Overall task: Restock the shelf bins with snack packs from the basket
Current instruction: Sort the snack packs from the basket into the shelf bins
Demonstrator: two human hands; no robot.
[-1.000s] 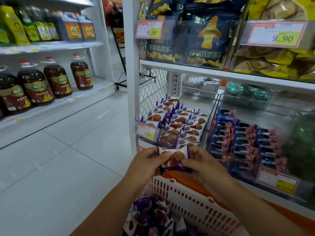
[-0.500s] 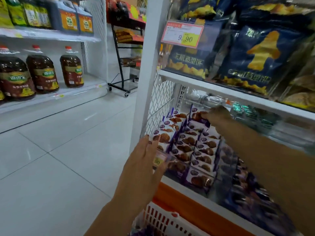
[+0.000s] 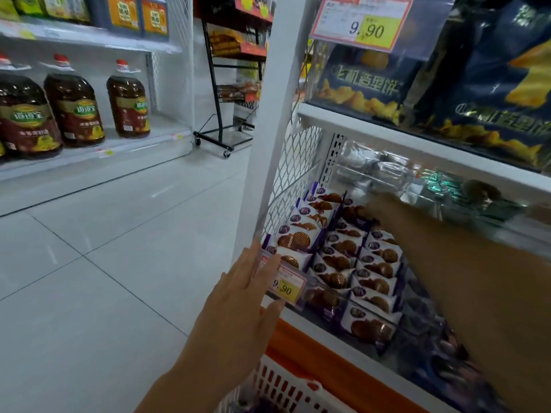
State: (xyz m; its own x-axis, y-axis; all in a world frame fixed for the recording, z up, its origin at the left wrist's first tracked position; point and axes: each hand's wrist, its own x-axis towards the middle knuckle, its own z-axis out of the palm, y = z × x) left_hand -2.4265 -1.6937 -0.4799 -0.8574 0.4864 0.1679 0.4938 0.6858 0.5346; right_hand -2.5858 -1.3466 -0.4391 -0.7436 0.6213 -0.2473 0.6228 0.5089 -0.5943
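Note:
The clear shelf bin [image 3: 323,298] holds rows of white and purple biscuit snack packs [image 3: 337,278]. My right hand [image 3: 383,208] reaches to the back of that bin, and its blurred fingers pinch one snack pack [image 3: 353,213] at the rear row. Fingers straight, my left hand [image 3: 238,296] hovers open at the bin's front left corner, next to the 9.90 price tag [image 3: 284,286]. The white and orange basket [image 3: 286,389] sits below at the bottom edge, with purple packs barely showing inside.
A white shelf post [image 3: 268,129] stands left of the bin. Blue chip bags [image 3: 477,84] fill the shelf above. A blurred bin of dark packs [image 3: 441,368] lies to the right. Oil bottles [image 3: 74,108] and a black wheeled rack [image 3: 226,84] stand across the tiled aisle.
Both hands held one pack over the basket a second ago. My right hand carried it to the bin's back row and my left hand let go and opened near the price tag.

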